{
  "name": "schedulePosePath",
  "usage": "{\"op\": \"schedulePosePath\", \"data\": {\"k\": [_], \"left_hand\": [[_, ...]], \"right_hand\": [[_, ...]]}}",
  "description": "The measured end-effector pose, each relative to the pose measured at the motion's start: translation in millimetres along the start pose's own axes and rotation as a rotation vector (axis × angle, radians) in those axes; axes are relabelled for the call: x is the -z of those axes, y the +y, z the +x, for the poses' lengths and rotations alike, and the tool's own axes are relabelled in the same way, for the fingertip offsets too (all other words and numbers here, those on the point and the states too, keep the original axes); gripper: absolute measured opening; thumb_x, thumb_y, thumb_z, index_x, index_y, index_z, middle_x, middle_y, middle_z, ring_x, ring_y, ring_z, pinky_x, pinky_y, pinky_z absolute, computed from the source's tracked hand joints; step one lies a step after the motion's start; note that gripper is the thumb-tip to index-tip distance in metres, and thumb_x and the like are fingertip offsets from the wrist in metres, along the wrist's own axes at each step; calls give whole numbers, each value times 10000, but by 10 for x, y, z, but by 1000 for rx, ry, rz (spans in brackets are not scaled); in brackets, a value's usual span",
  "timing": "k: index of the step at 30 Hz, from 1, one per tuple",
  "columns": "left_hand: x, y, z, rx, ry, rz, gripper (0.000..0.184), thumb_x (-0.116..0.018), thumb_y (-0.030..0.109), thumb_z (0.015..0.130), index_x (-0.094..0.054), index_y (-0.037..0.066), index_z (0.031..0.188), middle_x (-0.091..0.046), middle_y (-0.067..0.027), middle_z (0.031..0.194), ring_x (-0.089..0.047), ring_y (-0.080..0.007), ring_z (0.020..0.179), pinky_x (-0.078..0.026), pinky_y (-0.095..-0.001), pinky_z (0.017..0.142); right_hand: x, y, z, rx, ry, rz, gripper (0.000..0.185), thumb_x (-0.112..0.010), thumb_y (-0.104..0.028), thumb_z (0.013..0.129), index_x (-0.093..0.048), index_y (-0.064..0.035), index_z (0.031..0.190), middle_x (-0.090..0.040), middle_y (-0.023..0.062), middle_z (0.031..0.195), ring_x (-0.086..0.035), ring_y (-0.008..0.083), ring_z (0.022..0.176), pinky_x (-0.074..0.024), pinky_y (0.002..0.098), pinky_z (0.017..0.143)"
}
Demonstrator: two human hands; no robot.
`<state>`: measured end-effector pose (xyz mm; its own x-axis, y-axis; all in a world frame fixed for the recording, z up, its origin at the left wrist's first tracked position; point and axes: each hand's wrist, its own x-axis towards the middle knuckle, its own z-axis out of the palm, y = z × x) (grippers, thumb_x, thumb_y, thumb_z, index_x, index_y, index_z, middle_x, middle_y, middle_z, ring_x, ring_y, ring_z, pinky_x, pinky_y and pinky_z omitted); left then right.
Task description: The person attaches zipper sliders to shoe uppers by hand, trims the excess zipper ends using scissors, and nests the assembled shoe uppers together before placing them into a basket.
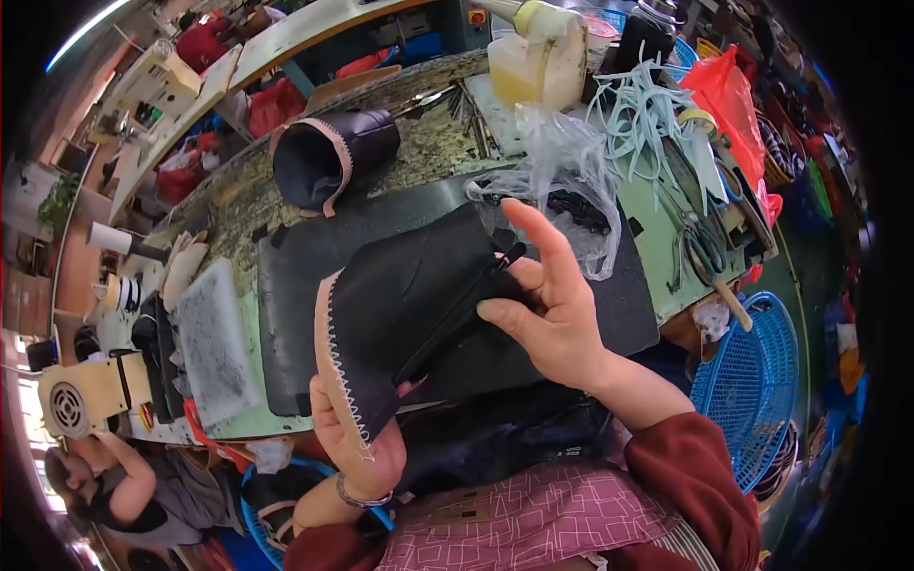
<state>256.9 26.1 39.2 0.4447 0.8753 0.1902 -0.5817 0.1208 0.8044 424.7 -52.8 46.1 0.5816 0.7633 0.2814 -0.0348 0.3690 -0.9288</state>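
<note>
The left hand [373, 463] grasps the black upper [409, 285] by its stitched pink edge [341, 366], and the right hand [552, 314] pinches the opposite end, index finger raised. The upper hangs above the mat [295, 333]. If that small pinch slips, the upper might drop and slide off the worktop's [657, 276] near edge. The mat gives some room leftward; a plastic bag [557, 157] crowds the far right, scissors [703, 252] lie beyond it, and a second upper [376, 147] limits the far side

left hand [386, 462]: part hidden | apron [543, 514]: cut off | lettering [568, 452]: unreadable
</note>
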Motion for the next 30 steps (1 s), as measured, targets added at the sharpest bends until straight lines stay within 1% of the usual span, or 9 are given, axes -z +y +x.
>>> {"op": "schedulePosePath", "data": {"k": [8,12,14,16,17,19,23,26,30], "left_hand": [[-77,-50,-74,-64,7,20,154,-532,115,833,-435,32,917,-551,-122,1002,-571,-208,882,-521,-365,694],[-106,109,126,13,19,284,158,-499,173,861,-434,29,878,-553,-94,953,-565,-131,749,-454,-224,524],[-184,148,245,29,-194,433,153,-502,162,861,-448,21,879,-547,-73,886,-543,-84,686,-419,-181,487],[-51,-24,300,209,-381,635,131,-501,120,859,-466,3,907,-545,-59,862,-532,-76,672,-409,-171,472],[-33,-222,266,278,-404,541,108,-477,60,857,-477,-8,940,-547,-51,840,-521,-67,636,-412,-168,476],[-124,-402,253,297,-411,570,132,-421,-10,846,-476,6,964,-547,-39,821,-500,-58,583,-424,-174,496],[-282,-518,459,543,-573,595,122,-405,14,853,-509,6,916,-534,0,713,-461,-40,515,-380,-173,464],[-312,-441,574,696,-663,627,102,-432,51,864,-520,20,905,-534,13,741,-479,-36,581,-400,-167,483],[-215,-519,482,831,-642,459,102,-487,21,824,-514,15,923,-539,25,772,-512,-35,661,-436,-181,539]], "right_hand": [[83,2,-14,100,-96,-83,594,-508,21,819,-237,-69,1340,-579,30,812,-462,45,742,-389,187,703],[405,-217,-270,-159,-235,-106,393,-445,-64,875,-381,-4,1258,-538,-32,688,-439,56,586,-361,163,599],[770,-247,-359,-222,-131,-246,277,-455,-89,868,-515,9,1120,-604,18,768,-530,68,670,-414,197,623],[1259,-139,-333,-149,296,-854,186,-590,-103,771,-604,-2,927,-618,75,770,-599,161,730,-462,258,657],[1689,-37,-349,94,360,-1294,241,-597,-104,736,-584,0,954,-606,134,848,-592,267,802,-462,326,725],[2443,73,-483,91,499,-1699,336,-604,-159,717,-556,-8,1013,-586,178,893,-561,322,869,-436,382,791],[3255,231,-618,-450,283,-1519,438,-596,-265,718,-528,-6,1065,-577,212,969,-549,334,938,-423,393,815],[3105,118,-634,-453,282,-1657,408,-592,-231,731,-529,-5,1064,-575,206,990,-548,345,932,-427,384,804],[2625,-134,-727,-179,305,-1944,342,-573,-180,755,-524,0,1042,-574,154,999,-547,291,923,-417,346,817]]}}
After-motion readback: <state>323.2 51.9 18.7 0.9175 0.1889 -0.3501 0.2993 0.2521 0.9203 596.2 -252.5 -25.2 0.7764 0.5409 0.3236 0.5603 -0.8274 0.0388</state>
